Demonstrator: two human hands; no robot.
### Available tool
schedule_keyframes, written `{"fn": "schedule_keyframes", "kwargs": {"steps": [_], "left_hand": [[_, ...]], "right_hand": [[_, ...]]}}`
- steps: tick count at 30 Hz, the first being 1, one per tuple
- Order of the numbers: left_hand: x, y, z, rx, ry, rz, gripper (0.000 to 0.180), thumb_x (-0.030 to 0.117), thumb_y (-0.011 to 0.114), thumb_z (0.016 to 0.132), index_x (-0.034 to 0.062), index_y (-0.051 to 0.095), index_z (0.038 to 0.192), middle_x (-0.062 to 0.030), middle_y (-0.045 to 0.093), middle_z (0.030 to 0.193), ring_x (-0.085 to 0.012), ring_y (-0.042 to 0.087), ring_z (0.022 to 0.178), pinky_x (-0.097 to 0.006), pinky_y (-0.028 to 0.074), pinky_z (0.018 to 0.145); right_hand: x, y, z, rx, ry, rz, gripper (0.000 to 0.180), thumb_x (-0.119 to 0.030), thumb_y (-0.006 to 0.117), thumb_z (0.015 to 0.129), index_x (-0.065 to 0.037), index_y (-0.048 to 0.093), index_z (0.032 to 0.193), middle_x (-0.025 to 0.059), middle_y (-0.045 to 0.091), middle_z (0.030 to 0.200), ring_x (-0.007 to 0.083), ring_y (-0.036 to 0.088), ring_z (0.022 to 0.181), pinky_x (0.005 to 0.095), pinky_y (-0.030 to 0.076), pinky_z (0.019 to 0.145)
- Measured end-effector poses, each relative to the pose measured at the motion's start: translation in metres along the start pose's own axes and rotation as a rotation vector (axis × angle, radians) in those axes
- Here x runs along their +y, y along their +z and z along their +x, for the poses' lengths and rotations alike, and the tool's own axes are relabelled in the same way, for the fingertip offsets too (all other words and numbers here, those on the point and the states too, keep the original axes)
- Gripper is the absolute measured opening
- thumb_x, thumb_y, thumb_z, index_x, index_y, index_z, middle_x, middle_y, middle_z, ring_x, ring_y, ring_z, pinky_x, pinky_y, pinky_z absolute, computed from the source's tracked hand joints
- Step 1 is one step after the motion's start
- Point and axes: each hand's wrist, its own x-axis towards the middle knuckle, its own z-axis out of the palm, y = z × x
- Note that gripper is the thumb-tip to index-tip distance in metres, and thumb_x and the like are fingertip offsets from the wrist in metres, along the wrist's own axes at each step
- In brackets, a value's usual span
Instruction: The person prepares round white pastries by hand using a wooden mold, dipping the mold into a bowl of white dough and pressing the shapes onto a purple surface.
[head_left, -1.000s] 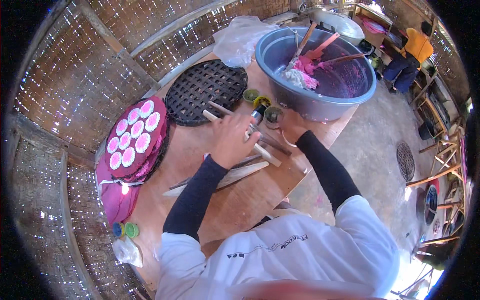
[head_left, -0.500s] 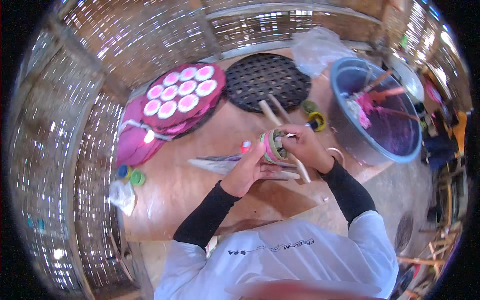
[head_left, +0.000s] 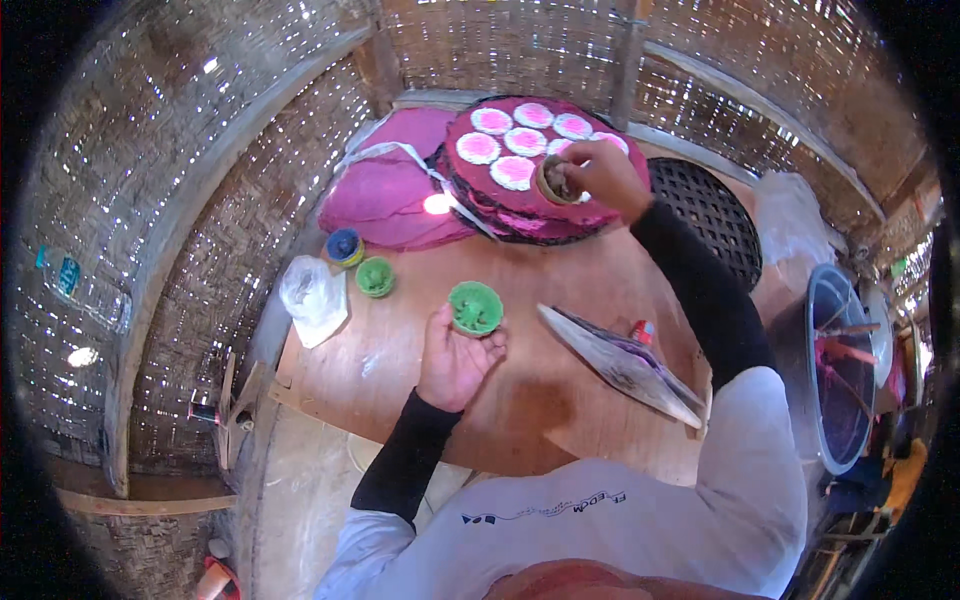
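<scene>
My left hand (head_left: 460,362), palm up, has its thumb and fingers round a green round mould (head_left: 476,308) with a ridged inside, held over the table. At the far side, my right hand (head_left: 606,176) grips a dull brown ring-shaped mould (head_left: 552,184) from above. That mould is over the near edge of a round tray covered in dark pink cloth (head_left: 480,205). Several flat round cakes, pink in the middle and white round the rim, lie on the cloth, one of them a pink-and-white cake (head_left: 513,172). My right hand partly hides some of them.
A small green cup (head_left: 375,277), a blue-and-yellow cup (head_left: 344,247) and a white plastic bag (head_left: 314,302) are at the table's left. Wooden paddles (head_left: 620,365) lie at the right, by a red-capped item (head_left: 642,332). Beyond are a black woven tray (head_left: 712,215) and a blue tub (head_left: 818,380).
My view has swung left. My hands, together round a green-and-pink ringed mould before, are now apart, the right one reaching over the cloth-covered tray with the brown mould.
</scene>
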Motion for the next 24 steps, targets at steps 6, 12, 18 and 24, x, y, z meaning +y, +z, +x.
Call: {"fn": "schedule_keyframes", "kwargs": {"steps": [6, 12, 18, 24], "left_hand": [[0.031, -0.018, -0.003, 0.122, 0.016, 0.067, 0.044, 0.046, 0.035, 0.087, 0.0110, 0.051, 0.108, -0.0094, 0.057, 0.099, -0.0193, 0.055, 0.086, -0.031, 0.046, 0.071], [0.041, -0.027, 0.007, 0.181, -0.015, 0.026, 0.043, 0.045, 0.037, 0.086, 0.0110, 0.052, 0.107, -0.0089, 0.058, 0.096, -0.0184, 0.054, 0.079, -0.029, 0.043, 0.068], [0.031, -0.034, 0.013, 0.204, -0.014, -0.023, 0.046, 0.046, 0.036, 0.086, 0.0102, 0.048, 0.113, -0.0105, 0.055, 0.102, -0.0207, 0.052, 0.086, -0.031, 0.042, 0.071], [0.033, -0.042, 0.013, 0.058, -0.048, -0.081, 0.053, 0.050, 0.031, 0.087, 0.0093, 0.044, 0.118, -0.0108, 0.053, 0.107, -0.0220, 0.050, 0.092, -0.032, 0.039, 0.075]], "right_hand": [[0.045, 0.033, 0.045, -0.228, 0.170, -0.387, 0.015, -0.016, 0.060, 0.063, -0.006, 0.066, 0.072, 0.0177, 0.061, 0.069, 0.0303, 0.060, 0.064, 0.0385, 0.048, 0.061], [0.039, 0.029, 0.061, -0.424, 0.245, -0.118, 0.016, -0.012, 0.064, 0.070, -0.004, 0.068, 0.084, 0.0098, 0.064, 0.065, 0.0139, 0.059, 0.054, 0.0289, 0.048, 0.053], [0.039, 0.017, 0.135, -0.479, 0.101, -0.091, 0.017, -0.019, 0.060, 0.075, -0.006, 0.067, 0.083, 0.0074, 0.062, 0.062, 0.0138, 0.059, 0.056, 0.0314, 0.047, 0.053], [0.065, 0.100, 0.220, -0.181, -0.003, -0.254, 0.019, -0.021, 0.054, 0.074, -0.008, 0.067, 0.077, 0.0176, 0.062, 0.073, 0.0318, 0.060, 0.066, 0.0403, 0.048, 0.063]]}}
